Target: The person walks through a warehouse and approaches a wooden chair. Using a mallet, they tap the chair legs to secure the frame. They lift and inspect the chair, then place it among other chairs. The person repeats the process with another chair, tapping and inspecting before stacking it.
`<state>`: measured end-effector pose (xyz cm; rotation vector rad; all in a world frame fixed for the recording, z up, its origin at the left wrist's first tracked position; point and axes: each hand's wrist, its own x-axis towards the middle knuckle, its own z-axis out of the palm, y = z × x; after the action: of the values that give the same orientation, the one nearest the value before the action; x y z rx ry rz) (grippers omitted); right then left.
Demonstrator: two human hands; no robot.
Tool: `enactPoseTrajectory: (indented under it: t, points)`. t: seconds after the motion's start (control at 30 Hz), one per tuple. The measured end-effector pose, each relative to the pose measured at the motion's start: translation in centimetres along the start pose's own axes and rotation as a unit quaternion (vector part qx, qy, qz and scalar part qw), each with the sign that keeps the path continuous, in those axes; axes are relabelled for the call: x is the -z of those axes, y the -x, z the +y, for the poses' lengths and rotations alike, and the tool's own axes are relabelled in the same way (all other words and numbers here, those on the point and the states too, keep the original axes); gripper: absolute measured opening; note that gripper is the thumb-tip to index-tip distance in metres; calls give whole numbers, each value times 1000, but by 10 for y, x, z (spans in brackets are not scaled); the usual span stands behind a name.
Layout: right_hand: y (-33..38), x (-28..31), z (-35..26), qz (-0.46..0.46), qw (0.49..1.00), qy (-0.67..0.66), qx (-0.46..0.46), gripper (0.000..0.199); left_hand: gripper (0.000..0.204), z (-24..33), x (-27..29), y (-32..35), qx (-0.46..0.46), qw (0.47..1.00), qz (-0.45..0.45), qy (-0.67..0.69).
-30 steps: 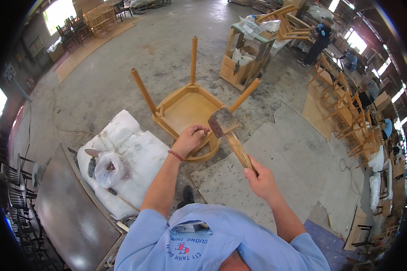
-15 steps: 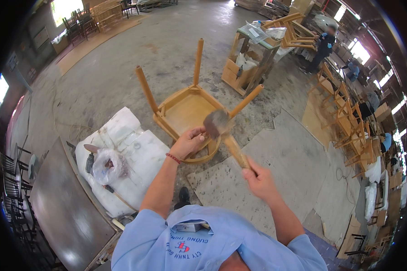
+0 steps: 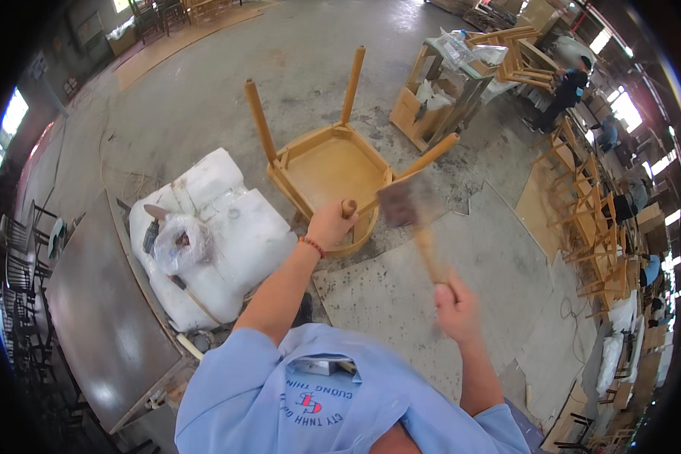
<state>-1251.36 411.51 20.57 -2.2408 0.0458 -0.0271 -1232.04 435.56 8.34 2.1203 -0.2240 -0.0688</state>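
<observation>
An upturned wooden chair or stool (image 3: pixel 329 170) stands ahead of me on the floor, its legs pointing up and its underside showing. My left hand (image 3: pixel 331 225) is closed round the leg nearest me, and the round leg end (image 3: pixel 349 205) sticks out above the fist. My right hand (image 3: pixel 457 306) grips the wooden handle of a mallet (image 3: pixel 429 253). The dark, blocky mallet head (image 3: pixel 398 206) is blurred by motion and hangs to the right of that leg, apart from its end.
White foam padding (image 3: pixel 257 227) lies at the left with a plastic bag (image 3: pixel 181 242) and a drill (image 3: pixel 151 233) on it. A dark panel (image 3: pixel 106 318) is farther left. A small workbench (image 3: pixel 446 91) stands beyond the chair; a person (image 3: pixel 570 92) is at the back right.
The mallet has swung right, away from the leg end, which now shows. My left hand stays on the leg. The whole view has shifted a little.
</observation>
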Motion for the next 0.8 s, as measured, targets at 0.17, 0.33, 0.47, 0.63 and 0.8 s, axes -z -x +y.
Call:
enactPoseTrajectory:
  t: [0.17,0.33,0.47,0.63,0.8]
  points:
    - [-6,18,-14,72,983,-170,22,46,27,4,-3,11,21,999,20,-20]
    - [-34,-45,28,6,997,-1,82,46,31,11,0,17,35,999,19,-27]
    - [-45,-64,37,-28,980,21,195,45,32,-19,29,37,34,997,66,-11]
    - [-55,-116,2,-179,971,-155,-27,42,34,-100,145,85,190,939,250,142]
    - [-110,-233,-21,-325,902,-228,-170,34,47,-227,242,124,257,790,440,341]
